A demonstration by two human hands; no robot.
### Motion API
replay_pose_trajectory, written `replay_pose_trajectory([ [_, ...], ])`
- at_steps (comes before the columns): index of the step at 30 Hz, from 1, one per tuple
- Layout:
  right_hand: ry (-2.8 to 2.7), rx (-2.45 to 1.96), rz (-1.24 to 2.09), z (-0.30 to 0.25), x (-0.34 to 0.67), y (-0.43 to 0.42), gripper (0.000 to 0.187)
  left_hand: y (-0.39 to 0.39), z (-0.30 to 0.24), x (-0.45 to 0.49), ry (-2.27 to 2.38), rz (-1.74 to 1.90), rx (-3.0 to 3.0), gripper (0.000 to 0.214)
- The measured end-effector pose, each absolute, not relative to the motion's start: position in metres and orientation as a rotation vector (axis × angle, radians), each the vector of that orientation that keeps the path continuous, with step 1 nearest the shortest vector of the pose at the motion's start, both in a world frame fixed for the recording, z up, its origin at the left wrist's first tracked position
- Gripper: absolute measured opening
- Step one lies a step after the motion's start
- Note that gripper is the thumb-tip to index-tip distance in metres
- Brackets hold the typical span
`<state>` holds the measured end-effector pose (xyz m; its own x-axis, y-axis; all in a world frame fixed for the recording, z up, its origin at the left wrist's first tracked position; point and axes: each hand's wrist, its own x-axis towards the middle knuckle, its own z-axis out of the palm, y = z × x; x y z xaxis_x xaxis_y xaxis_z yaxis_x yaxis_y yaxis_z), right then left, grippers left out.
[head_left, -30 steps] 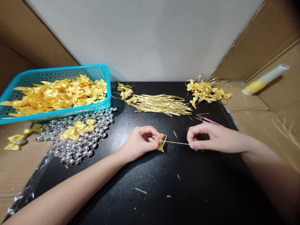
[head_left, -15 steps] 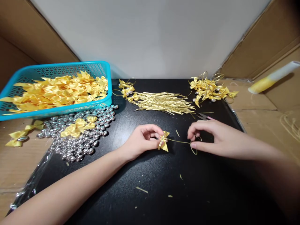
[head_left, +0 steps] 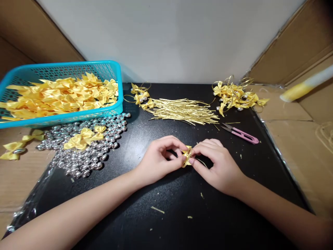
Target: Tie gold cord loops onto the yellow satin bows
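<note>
My left hand (head_left: 160, 158) and my right hand (head_left: 217, 165) meet over the middle of the black mat (head_left: 182, 205). Both pinch one small yellow ribbon bow (head_left: 186, 155) between their fingertips. A thin gold wire (head_left: 201, 162) is wrapped round the bow and trails out under my right fingers. A bundle of cut gold wires (head_left: 182, 111) lies just beyond my hands. Pink snips (head_left: 240, 134) rest to the right of the bundle.
A teal basket (head_left: 62, 118) full of yellow bows stands at the back left. Silver beads (head_left: 83, 149) are spread in front of it with loose bows on top. Several wired bows (head_left: 236, 95) are heaped at the back right. Cardboard walls close in both sides.
My right hand, stretched out to the right on the wire before, has come left to the bow, touching my left hand. The pink snips show fully now.
</note>
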<state>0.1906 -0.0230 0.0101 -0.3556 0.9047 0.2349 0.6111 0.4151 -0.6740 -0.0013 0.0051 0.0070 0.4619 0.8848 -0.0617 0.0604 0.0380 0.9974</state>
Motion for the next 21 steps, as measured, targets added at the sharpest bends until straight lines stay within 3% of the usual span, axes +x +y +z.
replay_pose_trajectory([
  [6,-1.983,-1.22,0.471,0.0,0.19,-0.023,0.01,0.005,0.005,0.001,0.946,0.821,1.41,0.008],
  [21,-2.033,-1.164,0.435,-0.008,0.188,-0.026,0.011,0.002,0.002,0.0,0.943,0.837,1.682,0.008],
])
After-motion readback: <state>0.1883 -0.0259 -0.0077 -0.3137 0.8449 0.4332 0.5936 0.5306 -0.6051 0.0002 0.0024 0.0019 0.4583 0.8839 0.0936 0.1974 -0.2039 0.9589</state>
